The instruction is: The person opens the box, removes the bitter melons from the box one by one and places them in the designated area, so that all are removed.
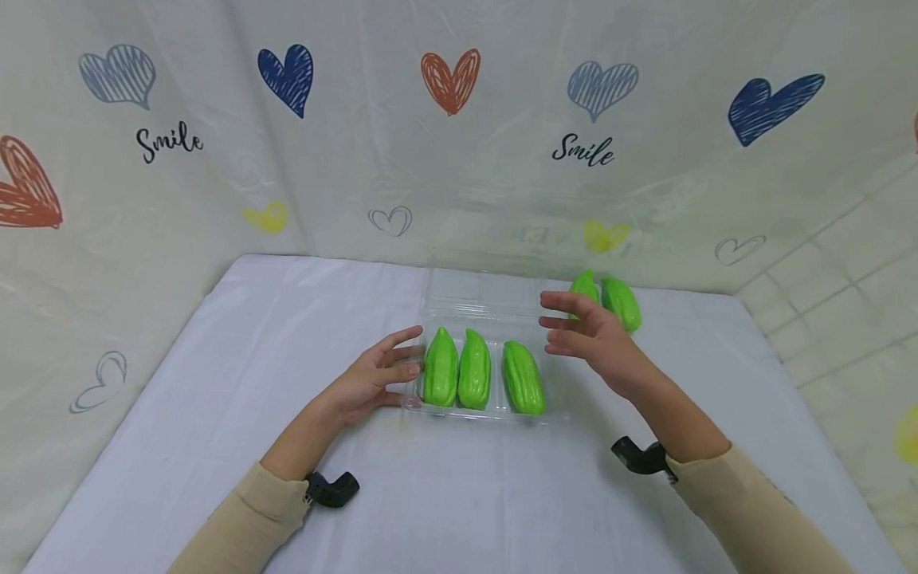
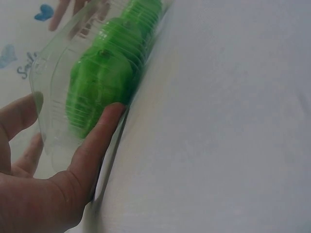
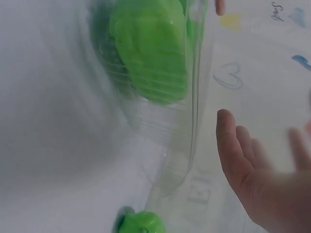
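A clear plastic clamshell box (image 1: pixel 498 375) lies on the table with its lid (image 1: pixel 480 293) folded back. Three glossy green ribbed gourds (image 1: pixel 474 371) lie lengthwise in it, with a wider gap before the rightmost gourd (image 1: pixel 524 379). My left hand (image 1: pixel 366 376) is at the box's left side, fingers spread; in the left wrist view a straight finger (image 2: pixel 99 138) lies along the wall. Above and beyond the box's right side, my right hand (image 1: pixel 598 339) is raised with fingers apart and nothing in them.
Two more green gourds (image 1: pixel 621 304) lie on the table at the back right, one partly behind my right hand. A white cloth (image 1: pixel 251 383) covers the table. Behind it hangs a pale curtain (image 1: pixel 344 159) printed with hearts.
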`<act>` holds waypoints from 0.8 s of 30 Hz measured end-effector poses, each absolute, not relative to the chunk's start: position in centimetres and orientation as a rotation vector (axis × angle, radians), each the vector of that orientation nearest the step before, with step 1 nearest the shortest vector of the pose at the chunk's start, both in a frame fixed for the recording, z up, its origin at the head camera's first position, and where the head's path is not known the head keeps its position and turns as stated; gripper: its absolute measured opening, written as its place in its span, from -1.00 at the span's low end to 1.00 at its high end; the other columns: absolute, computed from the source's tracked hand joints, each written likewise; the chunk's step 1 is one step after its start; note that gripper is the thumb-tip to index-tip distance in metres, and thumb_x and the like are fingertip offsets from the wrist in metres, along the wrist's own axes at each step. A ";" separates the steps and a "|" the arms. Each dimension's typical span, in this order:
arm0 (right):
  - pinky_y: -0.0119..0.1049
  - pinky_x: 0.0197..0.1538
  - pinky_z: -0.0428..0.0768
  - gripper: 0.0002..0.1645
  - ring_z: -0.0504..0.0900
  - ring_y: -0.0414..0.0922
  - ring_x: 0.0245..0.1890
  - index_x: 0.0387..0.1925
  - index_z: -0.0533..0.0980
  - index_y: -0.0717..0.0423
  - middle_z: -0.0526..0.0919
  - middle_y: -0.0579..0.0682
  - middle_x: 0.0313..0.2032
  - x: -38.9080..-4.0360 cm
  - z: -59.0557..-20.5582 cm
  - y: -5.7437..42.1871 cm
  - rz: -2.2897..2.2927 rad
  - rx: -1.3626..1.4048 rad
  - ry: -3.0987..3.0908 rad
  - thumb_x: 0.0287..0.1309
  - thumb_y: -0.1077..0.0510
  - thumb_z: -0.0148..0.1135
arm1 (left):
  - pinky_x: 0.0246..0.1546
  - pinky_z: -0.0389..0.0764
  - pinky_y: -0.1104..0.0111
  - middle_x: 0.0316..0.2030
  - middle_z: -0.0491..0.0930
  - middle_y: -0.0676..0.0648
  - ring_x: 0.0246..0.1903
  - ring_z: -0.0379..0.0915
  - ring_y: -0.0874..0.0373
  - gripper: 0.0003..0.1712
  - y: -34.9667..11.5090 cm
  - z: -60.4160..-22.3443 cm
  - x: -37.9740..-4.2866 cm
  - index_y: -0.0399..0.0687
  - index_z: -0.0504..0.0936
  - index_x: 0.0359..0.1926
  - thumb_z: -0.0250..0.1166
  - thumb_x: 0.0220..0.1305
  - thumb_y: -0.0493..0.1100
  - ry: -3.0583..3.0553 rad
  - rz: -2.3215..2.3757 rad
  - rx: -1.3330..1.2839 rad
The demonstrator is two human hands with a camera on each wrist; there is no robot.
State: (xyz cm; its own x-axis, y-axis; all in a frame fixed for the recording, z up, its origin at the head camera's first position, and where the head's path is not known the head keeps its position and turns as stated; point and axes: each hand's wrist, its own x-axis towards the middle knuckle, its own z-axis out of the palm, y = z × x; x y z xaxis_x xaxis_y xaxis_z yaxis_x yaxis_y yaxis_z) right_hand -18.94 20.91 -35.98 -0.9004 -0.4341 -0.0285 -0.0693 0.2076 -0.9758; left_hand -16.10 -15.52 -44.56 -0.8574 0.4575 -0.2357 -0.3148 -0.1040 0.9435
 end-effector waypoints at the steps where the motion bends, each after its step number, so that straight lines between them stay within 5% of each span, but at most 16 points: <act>1: -0.26 0.10 0.63 -0.34 0.34 0.15 0.39 0.42 0.26 0.05 0.28 0.00 0.40 -18.9 -36.1 20.8 -1.737 -0.476 2.189 0.35 0.20 0.21 | -0.01 0.64 0.02 0.51 0.06 -0.16 0.45 0.06 -0.24 -0.18 -15.5 -44.6 -16.1 0.20 0.06 0.56 0.20 0.41 -0.27 1.669 2.006 0.156; 24: -0.11 0.12 0.63 -0.34 0.27 0.25 0.41 0.41 0.28 0.04 0.27 0.09 0.42 -17.6 -37.2 18.9 -1.539 -0.548 2.270 0.32 0.20 0.21 | 0.00 0.64 0.04 0.51 0.08 -0.15 0.44 0.11 -0.21 -0.17 -15.6 -44.6 -16.0 0.25 0.11 0.54 0.26 0.38 -0.23 1.669 2.013 0.147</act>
